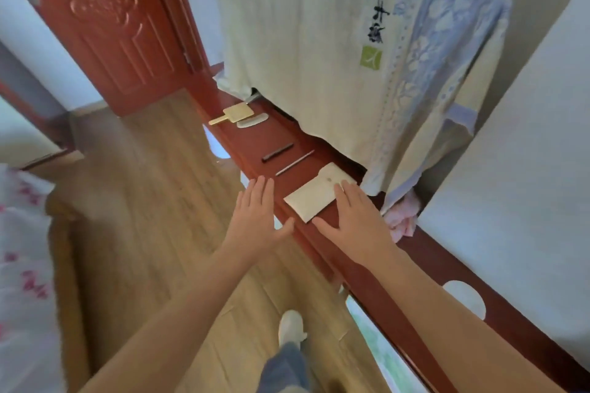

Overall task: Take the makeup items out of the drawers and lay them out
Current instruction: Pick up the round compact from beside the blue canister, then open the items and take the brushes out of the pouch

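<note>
Five makeup items lay along the red wooden worktop [255,150]; the cream snap-button pouch [314,193], nearest, was partly hidden under the right hand [357,220], fingers spread flat. The left hand [255,217] hovered open at the edge, drawers unseen.
</note>
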The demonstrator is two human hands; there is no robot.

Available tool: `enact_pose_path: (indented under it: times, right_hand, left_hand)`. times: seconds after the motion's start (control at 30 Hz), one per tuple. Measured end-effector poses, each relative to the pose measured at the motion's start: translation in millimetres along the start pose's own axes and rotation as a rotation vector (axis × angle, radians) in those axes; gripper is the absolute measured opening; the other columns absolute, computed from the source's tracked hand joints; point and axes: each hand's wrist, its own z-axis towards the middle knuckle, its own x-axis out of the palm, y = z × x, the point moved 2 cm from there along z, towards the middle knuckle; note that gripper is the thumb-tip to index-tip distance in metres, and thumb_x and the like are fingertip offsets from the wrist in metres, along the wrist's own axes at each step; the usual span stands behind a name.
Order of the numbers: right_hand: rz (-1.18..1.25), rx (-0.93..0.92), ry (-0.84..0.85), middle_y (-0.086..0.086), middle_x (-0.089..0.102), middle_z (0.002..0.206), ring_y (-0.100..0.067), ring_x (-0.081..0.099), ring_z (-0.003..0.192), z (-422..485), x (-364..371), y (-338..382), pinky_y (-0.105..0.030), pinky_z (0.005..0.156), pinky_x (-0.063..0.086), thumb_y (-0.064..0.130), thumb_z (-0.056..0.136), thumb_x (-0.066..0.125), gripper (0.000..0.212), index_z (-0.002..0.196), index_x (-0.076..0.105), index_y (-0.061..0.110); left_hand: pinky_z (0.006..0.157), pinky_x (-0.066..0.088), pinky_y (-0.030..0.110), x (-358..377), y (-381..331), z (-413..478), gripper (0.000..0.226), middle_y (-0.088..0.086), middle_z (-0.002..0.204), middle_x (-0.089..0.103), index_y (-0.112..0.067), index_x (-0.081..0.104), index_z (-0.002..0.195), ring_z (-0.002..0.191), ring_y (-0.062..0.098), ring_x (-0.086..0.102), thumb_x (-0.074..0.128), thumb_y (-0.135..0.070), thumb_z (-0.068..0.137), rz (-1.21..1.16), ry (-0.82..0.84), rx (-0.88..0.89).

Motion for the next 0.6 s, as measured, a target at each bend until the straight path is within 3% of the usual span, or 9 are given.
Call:
enact_pose_path:
  times: [0.1,0.23,0.33,0.6]
  right_hand:
    - [-0.033,-0.101,-0.009,-0.024,0.057,0.126,-0.037,0.055,0.118,3.1,1.6,31.3,-0.047,0.092,0.049,0.063,0.080,0.034,0.082,0.124,0.055,-0.003]
    - [-0.044,-0.206,-0.004,-0.020,0.044,0.141,-0.034,0.040,0.133,6.6,4.1,73.7,-0.043,0.106,0.035,0.067,0.080,0.029,0.088,0.137,0.042,0.001]
    - [-0.024,-0.228,0.013,-0.024,0.057,0.127,-0.038,0.053,0.120,11.5,13.5,98.1,-0.045,0.096,0.045,0.065,0.079,0.033,0.085,0.125,0.054,-0.004]
    - [-0.042,-0.292,0.021,-0.024,0.056,0.127,-0.037,0.053,0.120,31.5,48.3,186.7,-0.048,0.094,0.049,0.065,0.078,0.036,0.087,0.125,0.052,-0.005]
  left_hand:
    - [0.119,0.007,0.040,-14.5,26.3,-20.5,0.083,0.012,0.157,0.012,-0.007,0.012,0.150,0.146,0.027,0.005,0.043,-0.053,0.088,-0.007,-0.012,-0.099]
    - [0.119,0.004,0.041,-30.1,61.3,-47.8,0.084,0.011,0.158,0.007,-0.007,0.007,0.150,0.146,0.026,0.001,0.043,-0.052,0.089,0.007,-0.030,-0.218]
    - [0.119,0.003,0.040,-37.8,93.5,-64.5,0.085,0.011,0.159,0.005,-0.006,0.005,0.150,0.146,0.025,-0.001,0.042,-0.053,0.089,0.025,-0.031,-0.298]
    - [0.117,0.002,0.040,-56.7,188.5,-91.6,0.088,0.011,0.159,0.005,-0.007,0.004,0.150,0.146,0.026,-0.001,0.046,-0.053,0.088,0.029,0.016,-0.346]
